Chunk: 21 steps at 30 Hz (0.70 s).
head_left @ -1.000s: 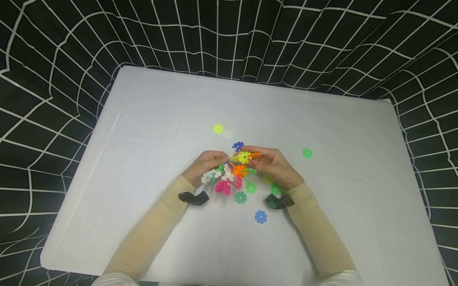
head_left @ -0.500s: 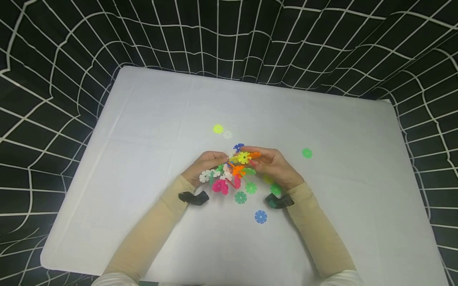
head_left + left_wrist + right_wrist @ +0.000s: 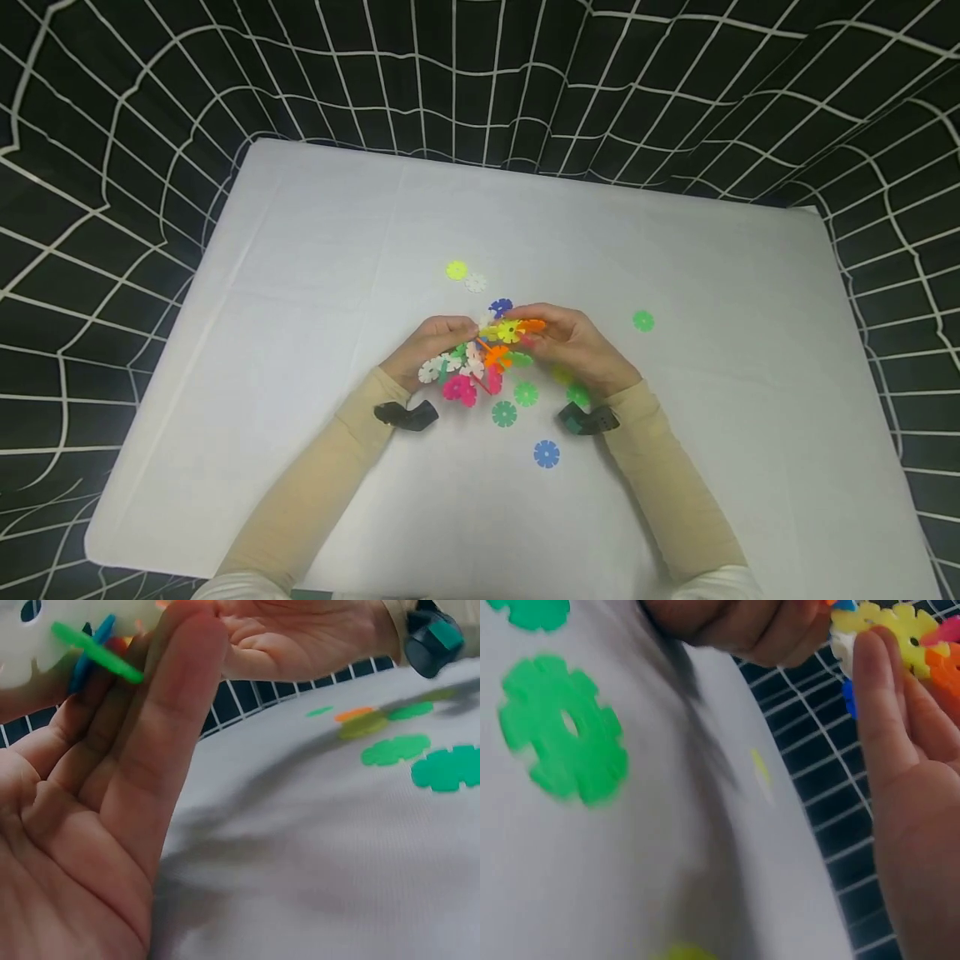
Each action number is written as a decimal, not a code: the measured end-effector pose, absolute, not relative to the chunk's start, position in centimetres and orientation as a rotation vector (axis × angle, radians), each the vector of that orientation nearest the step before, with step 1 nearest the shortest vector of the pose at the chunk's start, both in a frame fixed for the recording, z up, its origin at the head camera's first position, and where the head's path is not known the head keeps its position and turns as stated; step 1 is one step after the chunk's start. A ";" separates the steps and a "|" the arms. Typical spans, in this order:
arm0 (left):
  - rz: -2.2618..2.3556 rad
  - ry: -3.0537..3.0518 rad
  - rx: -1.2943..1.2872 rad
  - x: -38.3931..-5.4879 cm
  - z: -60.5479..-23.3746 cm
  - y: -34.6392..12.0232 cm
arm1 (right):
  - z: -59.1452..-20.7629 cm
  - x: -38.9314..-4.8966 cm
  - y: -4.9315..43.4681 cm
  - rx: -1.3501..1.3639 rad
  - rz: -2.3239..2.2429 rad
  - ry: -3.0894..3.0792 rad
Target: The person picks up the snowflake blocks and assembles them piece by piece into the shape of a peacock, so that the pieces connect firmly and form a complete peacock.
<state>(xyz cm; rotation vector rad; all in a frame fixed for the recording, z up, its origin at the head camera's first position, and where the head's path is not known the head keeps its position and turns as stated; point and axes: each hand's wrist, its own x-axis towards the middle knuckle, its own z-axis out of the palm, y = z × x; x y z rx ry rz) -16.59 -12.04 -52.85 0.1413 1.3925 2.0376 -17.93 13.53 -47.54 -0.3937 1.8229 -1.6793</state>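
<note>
Head view: we see the left hand (image 3: 429, 348) and right hand (image 3: 576, 346) pinching a cluster (image 3: 497, 358) of joined discs over the worktop (image 3: 337, 250). From the cluster, we find a blue disc (image 3: 547, 454) at five o'clock, a green disc (image 3: 643, 321) near three, a yellow disc (image 3: 457, 270) at eleven.

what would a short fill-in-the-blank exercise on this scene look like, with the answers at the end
1. The left hand and the right hand hold a cluster of joined discs ____ them.
2. In the head view, the loose disc nearest the person's body is coloured ____.
3. In that view, the loose disc farthest to the right is coloured ____.
4. Beyond the hands, a yellow disc lies beside a paler disc that is ____.

Missing words: between; blue; green; white.
</note>
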 end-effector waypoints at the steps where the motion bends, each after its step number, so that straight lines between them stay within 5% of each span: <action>1: 2.039 1.415 0.146 -16.6 -52.9 -12.0 | -47.5 -18.0 13.7 -0.397 -1.669 1.817; 8: 2.066 1.462 0.137 -16.5 -53.0 -11.8 | -46.8 -19.3 16.8 -0.271 -1.544 2.037; 21: 2.072 1.448 0.061 -16.4 -52.6 -11.6 | -45.0 -20.8 24.9 0.075 -0.593 2.643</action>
